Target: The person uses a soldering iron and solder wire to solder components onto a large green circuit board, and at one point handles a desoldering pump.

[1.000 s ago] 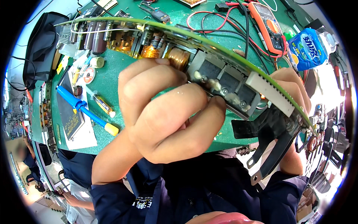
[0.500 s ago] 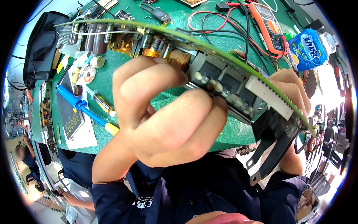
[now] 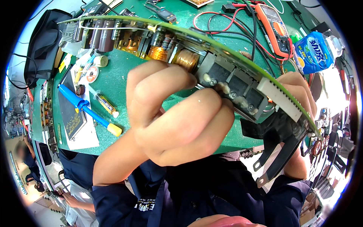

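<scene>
A large green circuit board (image 3: 227, 51) is held up at a tilt, its component side toward me. Copper-wound coils (image 3: 186, 59), dark cylindrical capacitors (image 3: 106, 40), a metal heat sink with screwed-on black parts and a white connector (image 3: 281, 101) show on it. Black bracket legs (image 3: 278, 159) hang from its right end. My left hand (image 3: 177, 113) is closed, its curled fingers gripping at the heat sink's lower edge beside the coils; its fingertips are partly hidden. My right hand (image 3: 300, 90) grips the board's right end, fingers behind its far edge and the palm hidden.
On the green bench lie a blue solder sucker (image 3: 89, 109), a syringe (image 3: 104, 104), a small spool (image 3: 90, 74) and a dark notebook (image 3: 73, 123). An orange multimeter (image 3: 274, 30) with tangled leads and a blue packet (image 3: 314, 53) sit far right. Other people (image 3: 77, 202) are at left.
The board has shifted slightly to the right, and its face has tilted a little more into view. My left hand has moved right with it, still gripping.
</scene>
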A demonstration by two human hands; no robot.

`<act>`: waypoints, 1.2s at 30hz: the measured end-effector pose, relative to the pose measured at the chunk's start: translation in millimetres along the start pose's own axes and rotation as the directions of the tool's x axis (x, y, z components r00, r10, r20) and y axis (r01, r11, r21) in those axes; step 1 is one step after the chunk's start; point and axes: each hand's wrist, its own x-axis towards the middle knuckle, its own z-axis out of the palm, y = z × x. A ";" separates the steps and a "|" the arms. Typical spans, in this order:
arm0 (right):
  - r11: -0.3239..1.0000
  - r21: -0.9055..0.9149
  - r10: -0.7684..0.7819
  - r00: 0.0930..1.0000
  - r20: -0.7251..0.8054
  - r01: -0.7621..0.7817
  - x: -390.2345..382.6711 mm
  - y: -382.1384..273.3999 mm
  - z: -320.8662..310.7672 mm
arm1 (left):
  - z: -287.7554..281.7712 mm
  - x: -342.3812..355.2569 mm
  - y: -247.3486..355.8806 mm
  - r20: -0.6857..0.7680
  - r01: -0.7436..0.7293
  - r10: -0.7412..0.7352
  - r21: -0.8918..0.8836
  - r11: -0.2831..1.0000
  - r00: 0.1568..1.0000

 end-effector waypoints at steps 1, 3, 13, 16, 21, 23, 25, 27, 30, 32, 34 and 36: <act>1.000 -0.001 0.004 1.000 0.013 -0.004 0.9 -0.2 -2.2 | 0.0 0.4 0.0 0.006 0.003 -0.003 -0.006 1.000 1.000; 1.000 -0.012 0.014 1.000 0.013 -0.014 1.6 -1.6 -3.3 | 1.7 0.8 -0.8 -0.003 -0.008 0.007 -0.011 1.000 1.000; 1.000 0.013 -0.001 1.000 -0.021 0.002 0.6 -2.2 0.7 | -0.3 -0.5 -0.5 -0.002 -0.017 0.018 0.036 0.999 1.000; 0.999 -0.010 0.031 0.999 -0.010 -0.031 0.5 -4.7 0.4 | -4.8 0.0 -0.4 0.030 -0.012 0.011 0.020 1.000 0.999; 0.998 -0.007 0.058 0.997 0.043 -0.057 3.3 -6.2 -6.2 | -12.0 3.6 -0.9 0.091 0.025 -0.021 -0.044 0.999 0.996; 0.999 0.005 0.053 0.998 0.043 -0.054 2.8 -4.8 -5.6 | -11.3 3.0 0.4 0.079 0.047 -0.041 -0.077 0.996 0.996; 0.997 0.011 0.076 0.996 0.047 -0.077 3.7 -6.9 -5.5 | -6.2 2.1 1.5 0.036 0.060 -0.056 -0.107 0.992 0.998; 0.995 0.011 0.098 0.994 0.057 -0.099 4.0 -8.7 -5.3 | -5.3 1.3 1.0 0.019 0.059 -0.057 -0.112 0.992 0.998; 0.994 0.000 0.107 0.991 0.080 -0.108 1.9 -7.7 -7.7 | -4.2 -0.3 0.0 0.033 0.043 -0.040 -0.100 0.994 0.999; 0.994 0.003 0.104 0.989 0.102 -0.105 2.3 -7.9 -9.6 | -4.3 -1.0 0.8 0.029 0.041 -0.038 -0.092 0.995 0.999; 0.994 0.001 0.104 0.988 0.117 -0.105 2.2 -7.6 -10.6 | -6.8 -0.8 1.2 0.044 0.046 -0.042 -0.088 0.995 0.998; 0.993 0.022 0.115 0.984 0.137 -0.119 2.2 -6.6 -11.8 | -8.2 -1.0 1.9 0.039 0.054 -0.051 -0.077 0.996 0.998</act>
